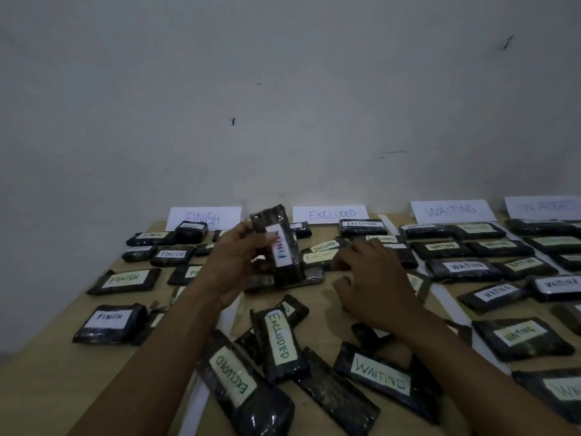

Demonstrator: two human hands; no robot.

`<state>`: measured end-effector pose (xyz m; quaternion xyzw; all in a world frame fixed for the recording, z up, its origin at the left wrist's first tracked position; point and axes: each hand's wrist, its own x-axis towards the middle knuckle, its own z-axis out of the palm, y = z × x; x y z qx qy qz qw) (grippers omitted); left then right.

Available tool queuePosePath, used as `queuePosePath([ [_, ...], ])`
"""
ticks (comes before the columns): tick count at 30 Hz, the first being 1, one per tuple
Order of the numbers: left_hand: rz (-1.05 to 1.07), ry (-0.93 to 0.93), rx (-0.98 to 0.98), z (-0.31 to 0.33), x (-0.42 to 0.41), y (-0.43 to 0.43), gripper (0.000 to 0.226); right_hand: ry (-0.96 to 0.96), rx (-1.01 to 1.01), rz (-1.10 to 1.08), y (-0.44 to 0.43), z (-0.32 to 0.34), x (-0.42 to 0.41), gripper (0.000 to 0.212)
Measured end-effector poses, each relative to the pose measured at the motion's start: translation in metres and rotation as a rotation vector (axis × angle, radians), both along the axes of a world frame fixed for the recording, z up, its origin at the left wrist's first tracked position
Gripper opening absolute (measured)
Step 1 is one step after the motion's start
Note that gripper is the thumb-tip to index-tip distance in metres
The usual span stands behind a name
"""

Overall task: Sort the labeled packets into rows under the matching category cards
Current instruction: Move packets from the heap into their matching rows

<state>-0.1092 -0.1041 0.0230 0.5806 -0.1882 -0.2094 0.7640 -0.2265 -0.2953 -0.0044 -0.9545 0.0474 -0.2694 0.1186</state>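
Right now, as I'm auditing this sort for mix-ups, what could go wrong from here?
The thumb of the left hand covers part of the label on the raised packet, so it might be misread. The loose WAITING packet lies among EXCLUDED packets and could get rowed with them.

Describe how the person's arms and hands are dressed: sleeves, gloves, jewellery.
Both are bare. The left forearm and right forearm show no sleeve up to the picture's bottom edge. The left hand and right hand wear no gloves, and no watch or bracelet sits at either wrist. The light is too dim to rule out a thin ring on the fingers.
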Motion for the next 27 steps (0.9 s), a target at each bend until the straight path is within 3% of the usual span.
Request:
queuePosePath([
  [3,0.075,-0.022,-0.046,0.004,-0.005,0.031,0.013,-0.004,0.041,0.124,0.018,0.003,0.008,0.02],
  [5,0.103,-0.097,0.023,0.0,-0.011,0.06,0.015,0.054,0.094,0.198,0.029,0.002,0.009,0.019],
  [9,0.137,-0.275,0.297,-0.014,-0.024,0.124,0.031,0.224,0.165,0.304,0.04,-0.002,0.006,0.016],
  [13,0.141,-0.398,0.629,-0.031,-0.033,0.167,0.021,0.332,0.202,0.36,0.046,0.003,-0.003,0.018],
  [17,0.048,-0.52,0.797,-0.046,-0.039,0.176,0.02,0.402,0.214,0.375,0.052,0.006,-0.015,0.02],
  [21,0.028,-0.642,0.868,-0.049,-0.034,0.177,0.022,0.45,0.219,0.343,0.055,-0.004,-0.023,0.017],
  [27,0.039,-0.636,0.866,-0.054,-0.029,0.186,0.027,0.442,0.287,0.332,0.048,-0.012,-0.029,0.026],
])
